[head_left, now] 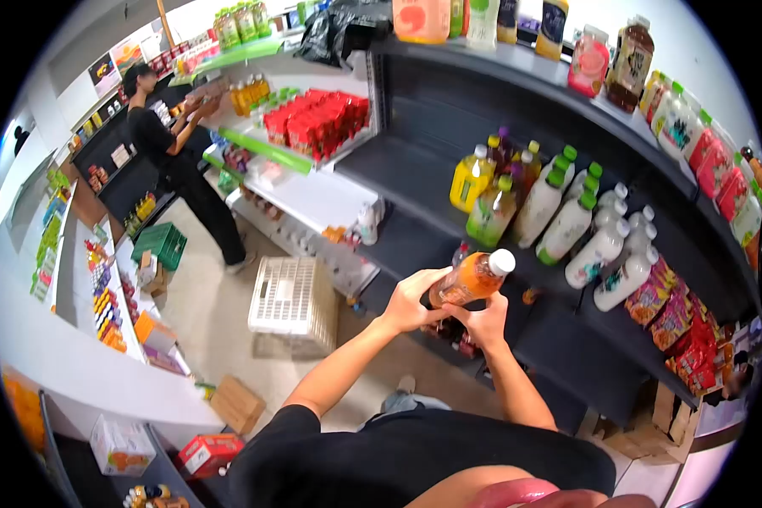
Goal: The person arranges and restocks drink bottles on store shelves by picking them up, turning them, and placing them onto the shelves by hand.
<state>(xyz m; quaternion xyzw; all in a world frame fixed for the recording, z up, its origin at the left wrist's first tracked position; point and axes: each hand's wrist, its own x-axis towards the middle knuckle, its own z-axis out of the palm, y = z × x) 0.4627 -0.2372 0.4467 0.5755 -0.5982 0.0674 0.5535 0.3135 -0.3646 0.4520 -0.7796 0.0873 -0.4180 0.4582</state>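
Note:
An orange drink bottle [467,282] with a white cap is held up in front of the dark shelf. My left hand [415,300] grips it from the left side, and my right hand [483,319] closes on its lower right side. The bottle tilts, with its cap toward the upper right. Behind it on the shelf stand a yellow drink bottle [472,179], a bottle with a green label [491,212], white bottles with green caps [540,203] and white bottles with white caps [597,254].
A white plastic basket [292,300] stands on the floor to the left. Another person [165,152] in black works at the far shelves, near a green crate [159,245]. Red packets [317,123] fill a white shelf. Snack bags [656,309] sit at the right, above a cardboard box [652,427].

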